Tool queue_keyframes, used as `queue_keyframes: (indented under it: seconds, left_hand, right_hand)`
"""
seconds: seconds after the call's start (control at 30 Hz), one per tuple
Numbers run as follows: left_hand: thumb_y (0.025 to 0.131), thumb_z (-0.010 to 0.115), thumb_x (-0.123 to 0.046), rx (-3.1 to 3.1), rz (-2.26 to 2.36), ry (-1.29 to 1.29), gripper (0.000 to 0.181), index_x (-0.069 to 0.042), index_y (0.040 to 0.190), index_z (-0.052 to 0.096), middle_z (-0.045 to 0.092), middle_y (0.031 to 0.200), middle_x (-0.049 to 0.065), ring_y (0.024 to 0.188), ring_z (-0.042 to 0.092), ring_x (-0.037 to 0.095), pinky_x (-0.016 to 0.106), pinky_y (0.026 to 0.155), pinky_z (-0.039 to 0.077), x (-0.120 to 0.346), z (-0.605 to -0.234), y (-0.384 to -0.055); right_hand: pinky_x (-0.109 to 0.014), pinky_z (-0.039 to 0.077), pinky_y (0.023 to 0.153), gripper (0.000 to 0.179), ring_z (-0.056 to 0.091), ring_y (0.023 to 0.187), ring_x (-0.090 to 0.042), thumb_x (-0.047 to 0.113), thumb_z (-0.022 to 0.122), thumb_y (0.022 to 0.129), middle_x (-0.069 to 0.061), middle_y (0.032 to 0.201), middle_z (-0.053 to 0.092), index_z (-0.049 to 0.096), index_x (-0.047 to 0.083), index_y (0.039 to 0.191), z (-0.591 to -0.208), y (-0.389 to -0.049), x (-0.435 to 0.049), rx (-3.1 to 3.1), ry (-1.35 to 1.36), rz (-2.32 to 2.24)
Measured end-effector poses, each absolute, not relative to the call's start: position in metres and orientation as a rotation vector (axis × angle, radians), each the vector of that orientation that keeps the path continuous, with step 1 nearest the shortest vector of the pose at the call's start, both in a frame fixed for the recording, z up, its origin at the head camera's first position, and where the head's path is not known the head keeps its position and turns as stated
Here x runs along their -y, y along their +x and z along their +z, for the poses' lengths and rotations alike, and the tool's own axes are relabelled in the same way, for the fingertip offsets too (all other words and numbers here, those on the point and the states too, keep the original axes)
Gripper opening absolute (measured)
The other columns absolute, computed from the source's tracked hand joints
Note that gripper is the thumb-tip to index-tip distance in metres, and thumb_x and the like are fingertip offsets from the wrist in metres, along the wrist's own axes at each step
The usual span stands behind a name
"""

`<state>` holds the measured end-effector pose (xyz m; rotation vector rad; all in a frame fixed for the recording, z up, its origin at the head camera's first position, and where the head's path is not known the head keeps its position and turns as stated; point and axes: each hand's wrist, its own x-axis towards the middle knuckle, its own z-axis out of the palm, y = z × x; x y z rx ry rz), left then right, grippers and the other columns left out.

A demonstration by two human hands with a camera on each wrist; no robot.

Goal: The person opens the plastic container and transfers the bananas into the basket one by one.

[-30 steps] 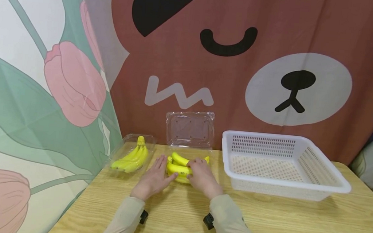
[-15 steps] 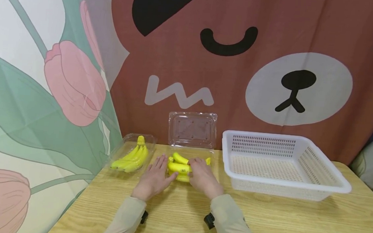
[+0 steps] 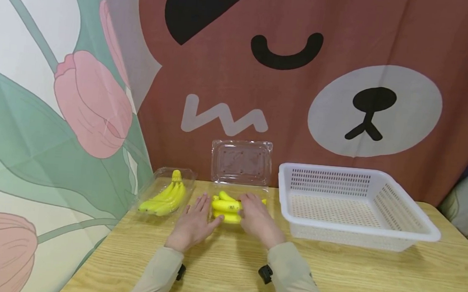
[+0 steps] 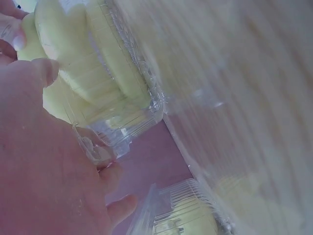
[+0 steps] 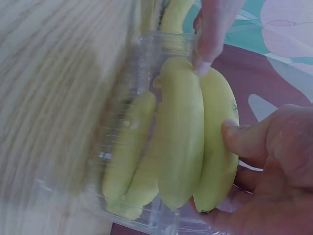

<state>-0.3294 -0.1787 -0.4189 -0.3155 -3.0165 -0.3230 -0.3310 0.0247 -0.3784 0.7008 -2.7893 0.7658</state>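
Gripping the banana bunch (image 3: 227,206) from its right end, the right hand (image 3: 258,220) had thumb and fingers (image 5: 243,139) curled round it; bunch was smooth yellow, several curved bananas, small dark mark on one, sitting in the open clear clamshell box (image 3: 241,162) at the back of the wooden surface (image 3: 371,285). Left hand (image 3: 193,223) lay flat, fingers straight and slightly spread, one fingertip touching the bunch's left end. Second banana bunch (image 3: 165,196) in another clear tray sat left, white basket (image 3: 353,206) right.
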Motion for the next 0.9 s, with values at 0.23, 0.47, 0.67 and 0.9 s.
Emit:
queue_keyframes:
  seconds: [0.23,0.47,0.67,0.9]
  left_hand:
    - [0.097,0.029,-0.069,3.018,-0.329,-0.309,0.09,-0.002,0.156,0.021,0.015,0.162,0.014,0.148,0.012,0.029,0.052,0.118,0.012,0.178,-0.418,-0.328]
    - [0.099,0.035,-0.064,3.011,-0.356,-0.312,0.085,-0.002,0.156,0.021,0.015,0.162,0.015,0.148,0.014,0.03,0.052,0.118,0.014,0.178,-0.418,-0.327]
    - [0.098,0.034,-0.065,3.023,-0.368,-0.305,0.087,-0.001,0.155,0.021,0.014,0.162,0.015,0.148,0.013,0.03,0.052,0.118,0.014,0.178,-0.418,-0.326]
    - [0.095,0.026,-0.073,3.04,-0.365,-0.309,0.093,-0.002,0.156,0.02,0.013,0.162,0.014,0.148,0.012,0.03,0.052,0.118,0.014,0.179,-0.416,-0.327]
  right_hand:
    - [-0.045,0.043,0.102,0.037,0.051,0.116,-0.031,0.002,0.067,0.09,-0.014,0.123,0.059,0.058,0.0,0.126,-0.371,-0.33,-0.027,2.725,0.679,0.756]
    - [-0.045,0.042,0.102,0.036,0.05,0.114,-0.029,0.003,0.066,0.092,-0.013,0.122,0.058,0.058,0.0,0.127,-0.367,-0.329,-0.029,2.672,0.68,0.738]
    - [-0.042,0.044,0.098,0.036,0.051,0.108,-0.026,0.007,0.066,0.094,-0.01,0.116,0.058,0.058,0.002,0.128,-0.363,-0.328,-0.031,2.67,0.647,0.711]
    - [-0.039,0.044,0.094,0.035,0.049,0.105,-0.023,0.007,0.066,0.094,-0.007,0.118,0.058,0.058,0.004,0.128,-0.357,-0.324,-0.035,2.597,0.678,0.674]
